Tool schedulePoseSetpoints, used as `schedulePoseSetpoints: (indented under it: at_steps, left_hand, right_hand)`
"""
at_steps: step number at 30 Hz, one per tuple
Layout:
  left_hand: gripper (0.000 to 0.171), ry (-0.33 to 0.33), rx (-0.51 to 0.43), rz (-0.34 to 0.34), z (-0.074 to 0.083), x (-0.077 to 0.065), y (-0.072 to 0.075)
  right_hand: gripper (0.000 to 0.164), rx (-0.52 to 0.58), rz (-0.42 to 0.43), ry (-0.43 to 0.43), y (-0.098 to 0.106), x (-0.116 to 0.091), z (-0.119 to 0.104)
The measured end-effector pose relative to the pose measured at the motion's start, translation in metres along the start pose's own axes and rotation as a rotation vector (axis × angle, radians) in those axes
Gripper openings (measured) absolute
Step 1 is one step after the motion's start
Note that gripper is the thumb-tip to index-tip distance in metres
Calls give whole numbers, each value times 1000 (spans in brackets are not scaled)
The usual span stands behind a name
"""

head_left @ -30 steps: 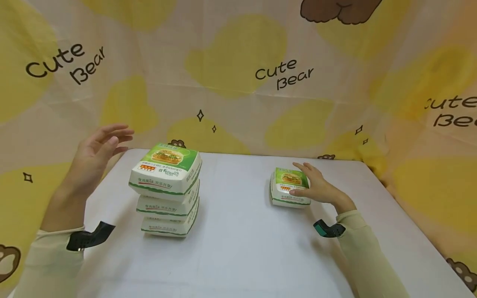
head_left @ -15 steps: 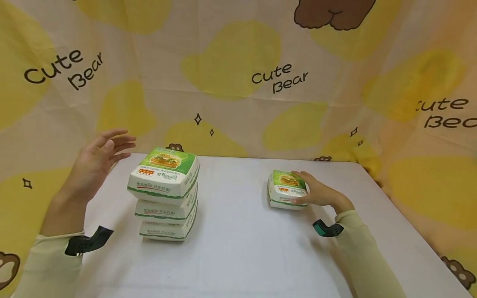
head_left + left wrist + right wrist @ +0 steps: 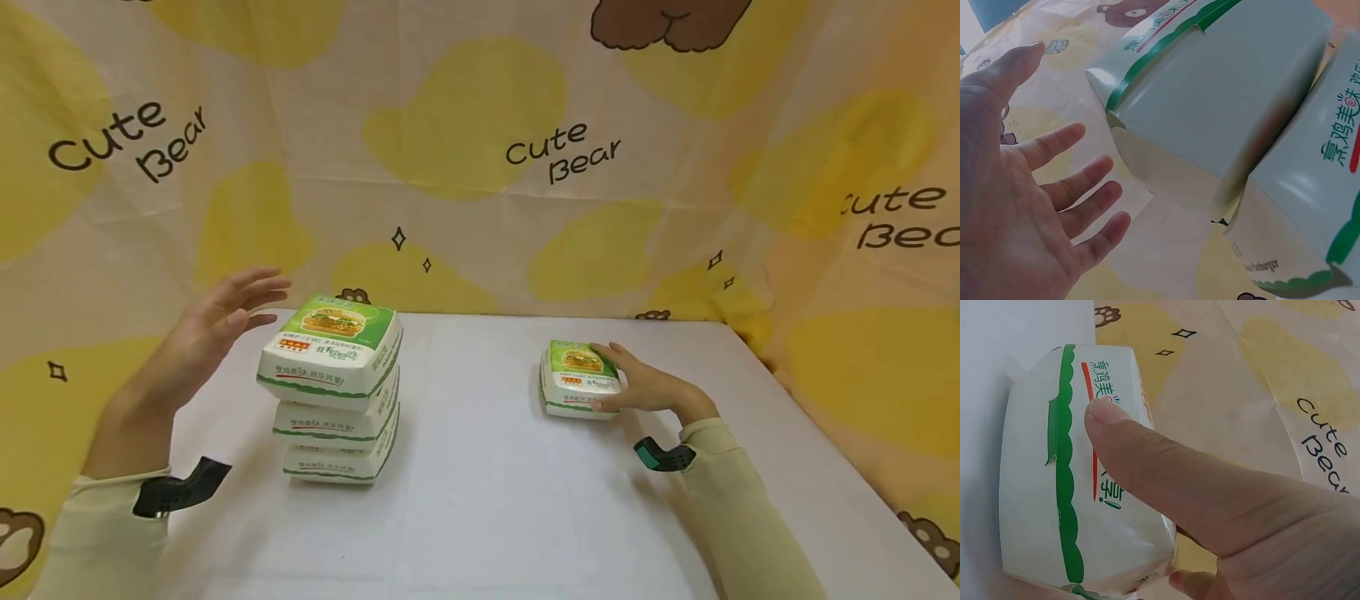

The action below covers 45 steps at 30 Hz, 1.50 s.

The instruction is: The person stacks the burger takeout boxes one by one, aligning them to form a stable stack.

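On the left of the table, three green-and-white burger boxes (image 3: 330,354) stand in an uneven stack, the top one jutting toward the left. My left hand (image 3: 213,337) is raised beside the top box with fingers apart and holds nothing; in the left wrist view a gap shows between its fingertips and the box (image 3: 1210,94). A single burger box (image 3: 581,379) sits at the right. Reaching over it from the right, my right hand (image 3: 645,385) grips it, thumb on the front side and fingers over the far side. In the right wrist view the thumb (image 3: 1129,444) lies across the printed wall.
A white cloth covers the table (image 3: 465,483). Behind it and at the right hangs a yellow-patterned curtain (image 3: 465,125) with "Cute Bear" lettering. Dark bands (image 3: 180,492) are strapped round both sleeves.
My left hand has moved a little right, closer to the top of the stack. My right hand's thumb and fingers have come in around the single burger box.
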<state>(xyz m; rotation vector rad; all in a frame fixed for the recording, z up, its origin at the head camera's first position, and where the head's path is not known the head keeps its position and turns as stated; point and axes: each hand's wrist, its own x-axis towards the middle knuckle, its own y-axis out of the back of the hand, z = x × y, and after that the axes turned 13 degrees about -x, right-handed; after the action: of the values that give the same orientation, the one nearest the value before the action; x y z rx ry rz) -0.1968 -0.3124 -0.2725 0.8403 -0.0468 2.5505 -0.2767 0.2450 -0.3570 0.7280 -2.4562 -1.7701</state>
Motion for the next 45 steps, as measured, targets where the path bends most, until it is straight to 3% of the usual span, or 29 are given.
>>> schedulePoseSetpoints:
  at_steps: [5, 14, 24, 27, 33, 40, 45]
  left_hand:
    - [46, -21, 38, -1, -3, -3, 1]
    - [47, -11, 21, -3, -6, -9, 8]
    - [49, 33, 46, 1, -5, -13, 11]
    - [51, 59, 48, -12, -5, -14, 10]
    - [55, 180, 108, -21, -3, -14, 9]
    - [64, 181, 109, -172, -10, -6, 11]
    - [66, 200, 134, -222, -13, -4, 11]
  right_hand:
    - [108, -11, -18, 12, 3, 1, -2]
    - [107, -5, -22, 18, 4, 2, -4]
    - [108, 45, 2, 42, 0, 11, -3]
    - [110, 49, 11, 39, -1, 11, -2]
    - [109, 59, 30, 48, 0, 9, -1]
    - [106, 23, 23, -12, 1, 8, 2]
    - [107, 40, 3, -13, 0, 5, 5]
